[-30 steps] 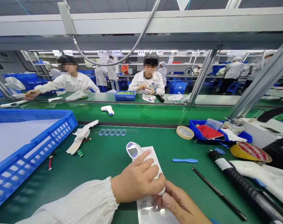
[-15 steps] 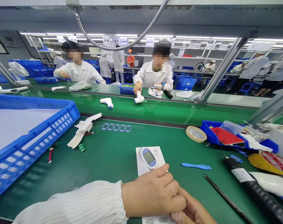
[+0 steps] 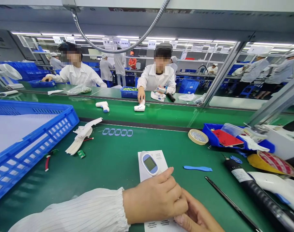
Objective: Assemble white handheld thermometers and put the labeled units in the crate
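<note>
A white and blue infrared thermometer [image 3: 150, 163] with a grey screen lies over a white printed sheet [image 3: 160, 158] in front of me. My left hand [image 3: 156, 199] reaches across it from the left, its fingers curled over the handle. At the lower right, my right hand [image 3: 197, 214] is closed against the left one, thumb and fingers bent round the handle's lower end. Both hands hide most of the handle, so the exact grip of the fingers is not visible.
Left stands a blue crate [image 3: 64, 125], near a white shell part [image 3: 82, 135], a small circuit board [image 3: 81, 154] and oval blue frames [image 3: 117, 132]. Right lie a blue pry tool [image 3: 197, 168], tweezers [image 3: 230, 199], an electric screwdriver [image 3: 253, 190], a tape ring [image 3: 198, 137] and a parts bin [image 3: 207, 130].
My view has shifted slightly; both hands keep their pose on the thermometer. Across the bench, one co-worker's white thermometer has turned in their hand, and another co-worker's hand has moved to a blue tray.
</note>
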Demonstrator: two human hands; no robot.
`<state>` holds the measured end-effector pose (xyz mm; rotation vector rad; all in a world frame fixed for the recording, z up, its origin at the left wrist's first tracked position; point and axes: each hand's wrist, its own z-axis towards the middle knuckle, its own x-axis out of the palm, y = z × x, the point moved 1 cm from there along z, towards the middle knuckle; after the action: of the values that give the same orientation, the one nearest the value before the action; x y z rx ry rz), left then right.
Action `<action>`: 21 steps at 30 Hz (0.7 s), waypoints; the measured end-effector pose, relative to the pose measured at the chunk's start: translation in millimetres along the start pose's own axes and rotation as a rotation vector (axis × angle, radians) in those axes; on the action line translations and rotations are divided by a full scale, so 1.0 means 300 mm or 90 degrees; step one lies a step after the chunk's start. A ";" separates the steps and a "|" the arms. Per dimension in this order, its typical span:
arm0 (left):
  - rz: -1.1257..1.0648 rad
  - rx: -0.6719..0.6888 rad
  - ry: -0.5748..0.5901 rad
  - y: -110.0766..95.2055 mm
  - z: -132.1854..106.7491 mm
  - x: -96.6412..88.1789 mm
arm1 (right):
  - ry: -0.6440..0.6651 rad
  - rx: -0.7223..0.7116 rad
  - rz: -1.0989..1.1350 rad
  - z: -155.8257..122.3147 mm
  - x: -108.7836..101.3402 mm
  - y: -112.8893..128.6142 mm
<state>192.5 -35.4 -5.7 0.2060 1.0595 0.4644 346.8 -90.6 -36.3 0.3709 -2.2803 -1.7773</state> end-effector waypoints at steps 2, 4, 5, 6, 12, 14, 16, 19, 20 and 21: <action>0.006 0.001 -0.004 0.000 -0.001 0.000 | 0.006 0.002 -0.002 0.002 0.003 0.006; 0.007 -0.003 -0.010 0.000 -0.001 -0.002 | 0.021 0.004 -0.005 0.004 0.004 0.010; 0.006 -0.006 -0.011 0.000 0.000 -0.004 | 0.025 0.006 -0.005 0.006 0.004 0.011; 0.003 -0.006 -0.012 0.000 0.000 -0.005 | 0.029 0.006 -0.003 0.007 0.004 0.011; -0.004 -0.003 -0.001 -0.003 0.000 -0.003 | 0.044 -0.004 0.017 0.009 0.007 0.013; -0.009 -0.003 0.000 -0.003 -0.001 -0.003 | 0.049 -0.008 0.022 0.009 0.007 0.017; -0.023 0.004 -0.009 -0.002 -0.001 -0.006 | 0.058 -0.012 0.035 0.007 0.005 0.022; -0.064 0.041 -0.046 0.000 0.002 -0.018 | 0.081 -0.025 0.049 -0.003 0.010 0.026; -0.074 0.051 -0.060 0.000 0.002 -0.021 | 0.074 -0.031 0.047 -0.008 0.016 0.025; -0.082 0.057 -0.071 0.001 0.003 -0.023 | 0.058 -0.040 0.044 -0.013 0.023 0.023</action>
<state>190.3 -38.4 0.3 0.2395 0.9793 0.2870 341.2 -95.0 -28.6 0.3509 -2.1441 -1.7558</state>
